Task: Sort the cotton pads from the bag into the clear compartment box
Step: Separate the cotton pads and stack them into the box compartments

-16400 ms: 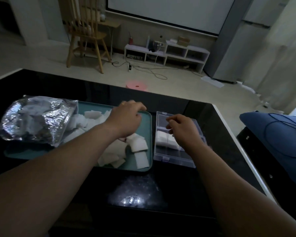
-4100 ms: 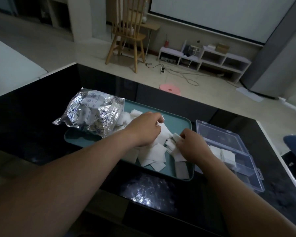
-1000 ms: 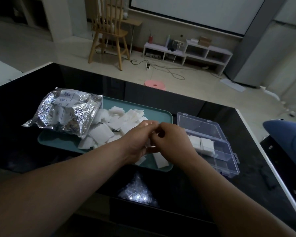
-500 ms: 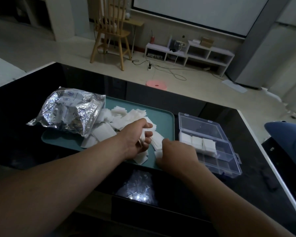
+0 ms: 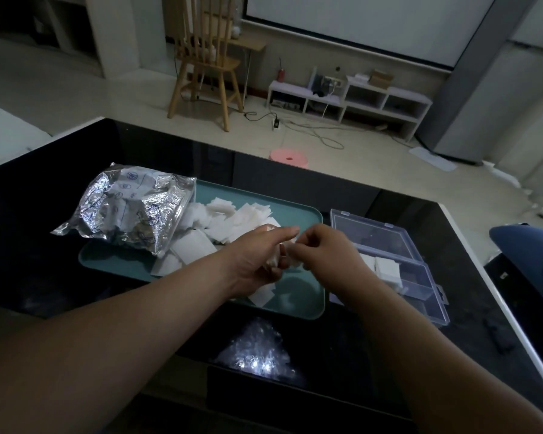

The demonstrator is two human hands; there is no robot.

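Note:
A crinkled silver foil bag (image 5: 132, 208) lies on the left end of a teal tray (image 5: 308, 214). Loose white square cotton pads (image 5: 223, 223) spill from the bag across the tray. Above the tray's right half, my left hand (image 5: 257, 258) grips a small stack of pads (image 5: 275, 261). My right hand (image 5: 326, 252) meets it, fingertips pinching the same stack. The clear compartment box (image 5: 420, 296) sits open to the right of the tray. White pads (image 5: 386, 269) fill its middle compartments, partly hidden by my right wrist.
The black glossy table (image 5: 44, 195) ends in a white edge at the right (image 5: 496, 289). A dark blue object (image 5: 527, 245) sits beyond that edge. A wooden chair (image 5: 204, 64), a pink stool (image 5: 289, 158) and a low white shelf (image 5: 348, 98) stand on the floor behind.
My right hand has risen from the tray's front edge and rejoined my left hand at the stack of pads. The left hand lifted slightly.

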